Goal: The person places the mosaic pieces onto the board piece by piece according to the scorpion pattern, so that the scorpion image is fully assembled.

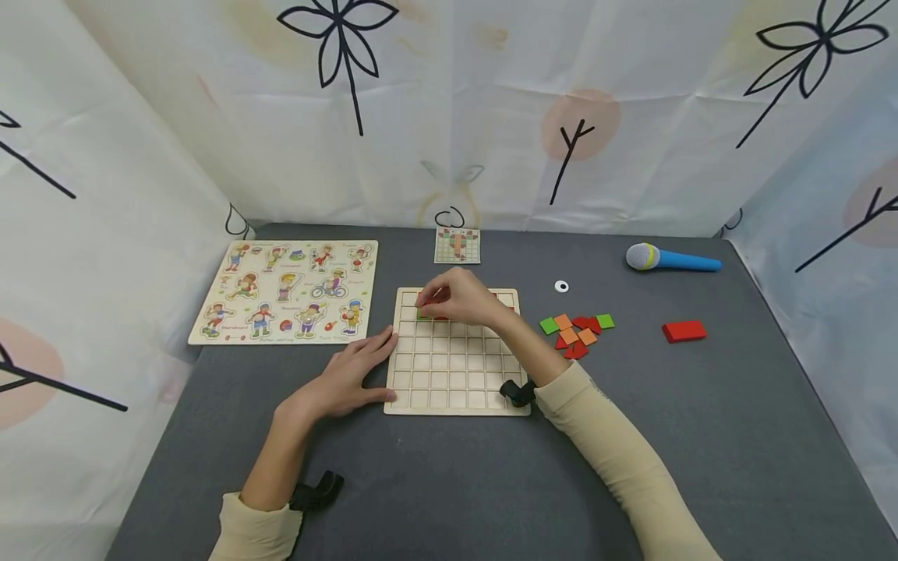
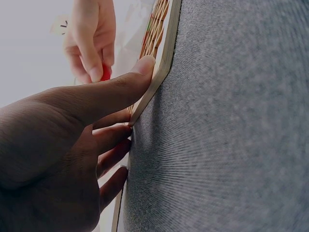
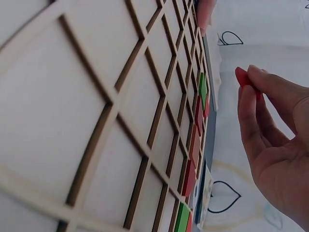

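A wooden grid board point(image 1: 456, 380) lies in front of me on the table. My left hand point(image 1: 358, 372) rests against its left edge, thumb and fingers spread and fairly straight; in the left wrist view the thumb touches the board's rim. Above the far-left part of the board, my right hand point(image 1: 459, 298) pinches a small red tile point(image 3: 243, 76) between thumb and fingers, off the surface. Along the board's far rows sit several tiles, among them a green tile point(image 3: 202, 86) and a red tile point(image 3: 188, 180). In the head view the right hand hides part of these rows.
Loose red, orange and green tiles point(image 1: 568, 336) lie right of the board. Behind it is a small pattern card point(image 1: 457, 248). A sports picture board point(image 1: 284, 292) lies at the left. Farther right are a white ring point(image 1: 561, 287), a toy microphone point(image 1: 680, 259) and a red block point(image 1: 684, 332).
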